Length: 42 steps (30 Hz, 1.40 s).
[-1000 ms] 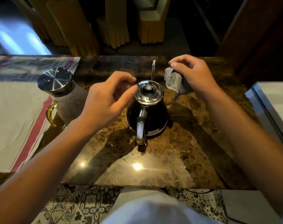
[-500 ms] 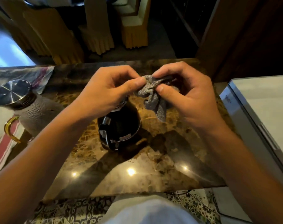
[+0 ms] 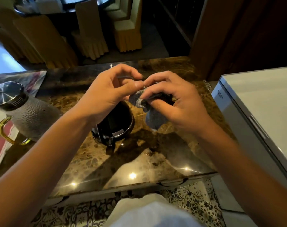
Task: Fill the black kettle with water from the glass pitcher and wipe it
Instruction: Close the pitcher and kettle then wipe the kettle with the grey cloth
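Note:
The black kettle point(image 3: 116, 125) stands on the brown marble counter point(image 3: 139, 161), its lid hidden under my left hand; only the spout tip shows past my fingers. A small grey cloth point(image 3: 149, 110) hangs in the air above and right of the kettle. My right hand point(image 3: 175, 104) grips the cloth in curled fingers. My left hand point(image 3: 110, 94) pinches the cloth's upper edge between thumb and fingertips. The glass pitcher point(image 3: 25, 115), with a dimpled body, steel lid and yellow handle, stands at the left.
A white towel with a red stripe point(image 3: 0, 145) lies under and beside the pitcher. A white appliance point(image 3: 262, 112) stands close to the counter's right edge. Covered chairs point(image 3: 90, 36) stand beyond the far edge. Patterned floor tiles lie below the near edge.
My right hand lifted the cloth from the counter behind the kettle and brought it to the middle. My left hand left the kettle lid and took hold of the cloth's edge.

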Tool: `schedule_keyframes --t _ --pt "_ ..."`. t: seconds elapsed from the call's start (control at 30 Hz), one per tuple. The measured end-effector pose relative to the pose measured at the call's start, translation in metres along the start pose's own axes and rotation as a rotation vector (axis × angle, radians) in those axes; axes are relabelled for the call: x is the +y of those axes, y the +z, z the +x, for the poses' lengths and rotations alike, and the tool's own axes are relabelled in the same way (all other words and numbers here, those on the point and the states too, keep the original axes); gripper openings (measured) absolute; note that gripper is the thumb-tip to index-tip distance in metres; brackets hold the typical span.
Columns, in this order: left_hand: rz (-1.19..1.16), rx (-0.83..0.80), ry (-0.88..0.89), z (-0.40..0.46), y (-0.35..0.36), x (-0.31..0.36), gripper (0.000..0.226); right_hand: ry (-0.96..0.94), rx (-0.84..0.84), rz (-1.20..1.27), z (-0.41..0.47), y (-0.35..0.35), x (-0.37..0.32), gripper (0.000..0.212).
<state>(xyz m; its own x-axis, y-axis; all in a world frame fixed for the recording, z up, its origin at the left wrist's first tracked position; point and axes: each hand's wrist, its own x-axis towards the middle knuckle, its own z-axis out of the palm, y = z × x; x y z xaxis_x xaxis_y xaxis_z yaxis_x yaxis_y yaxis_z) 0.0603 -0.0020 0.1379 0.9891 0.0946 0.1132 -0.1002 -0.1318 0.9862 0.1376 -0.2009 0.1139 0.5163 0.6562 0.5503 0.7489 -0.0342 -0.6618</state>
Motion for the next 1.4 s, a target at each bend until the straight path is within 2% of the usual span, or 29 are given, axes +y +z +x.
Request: schedule_keyframes --t 0.2,0.27,0.33,0.4,0.47,0.63,0.73,0.8,0.83,0.9,0.93,1.0,1.1,1.2,1.3,1.37,1.4 --pt "-0.048 0.077 0.097 -0.019 -0.004 0.000 0.020 0.073 0.035 0.022 -0.024 0.013 -0.016 0.023" --pt "0.085 0.066 0.089 -0.025 0.002 -0.003 0.016 0.064 0.081 0.008 -0.029 0.021 -0.023 0.024" --pt "0.224 -0.037 -0.001 -0.030 0.004 -0.008 0.011 0.057 0.106 -0.015 -0.034 0.026 -0.031 0.022" --pt "0.208 -0.189 -0.151 -0.038 0.004 -0.011 0.029 0.048 0.141 -0.038 -0.038 0.025 -0.036 0.022" --pt "0.153 -0.257 -0.173 -0.048 0.001 -0.012 0.034 0.045 0.168 -0.059 -0.043 0.024 -0.041 0.023" --pt "0.004 -0.205 -0.099 -0.058 0.006 -0.015 0.017 0.104 0.175 -0.064 -0.056 0.032 -0.052 0.025" --pt "-0.017 -0.165 -0.040 -0.061 0.007 -0.016 0.009 0.207 0.168 -0.043 -0.064 0.032 -0.058 0.042" --pt "-0.025 -0.101 -0.012 -0.061 0.006 -0.017 0.009 0.338 0.088 -0.045 -0.068 0.026 -0.055 0.055" --pt "-0.052 -0.063 -0.016 -0.060 0.005 -0.017 0.015 0.408 0.031 -0.034 -0.069 0.021 -0.052 0.054" --pt "-0.099 -0.014 -0.025 -0.059 0.004 -0.017 0.020 0.482 -0.063 0.030 -0.071 0.012 -0.045 0.031" --pt "-0.085 -0.017 -0.017 -0.059 0.005 -0.017 0.019 0.481 -0.080 0.048 -0.071 0.009 -0.043 0.018" --pt "-0.010 -0.051 0.020 -0.058 0.010 -0.016 0.016 0.470 -0.069 0.042 -0.071 0.004 -0.039 0.008" --pt "0.062 -0.033 0.054 -0.049 0.018 -0.017 0.020 0.493 0.027 0.074 -0.070 -0.006 -0.029 0.004" --pt "-0.163 -0.007 -0.081 -0.032 0.027 -0.025 0.023 0.507 0.130 0.076 -0.069 -0.027 -0.011 0.012" --pt "-0.375 0.002 -0.256 -0.014 0.048 -0.037 0.016 0.456 0.136 0.006 -0.068 -0.046 0.003 0.012" --pt "-0.401 -0.054 -0.306 -0.002 0.066 -0.043 0.010 0.426 0.131 -0.043 -0.063 -0.059 0.013 0.011" --pt "-0.326 -0.087 -0.305 0.005 0.074 -0.044 0.010 0.405 0.136 -0.063 -0.060 -0.066 0.019 0.010"
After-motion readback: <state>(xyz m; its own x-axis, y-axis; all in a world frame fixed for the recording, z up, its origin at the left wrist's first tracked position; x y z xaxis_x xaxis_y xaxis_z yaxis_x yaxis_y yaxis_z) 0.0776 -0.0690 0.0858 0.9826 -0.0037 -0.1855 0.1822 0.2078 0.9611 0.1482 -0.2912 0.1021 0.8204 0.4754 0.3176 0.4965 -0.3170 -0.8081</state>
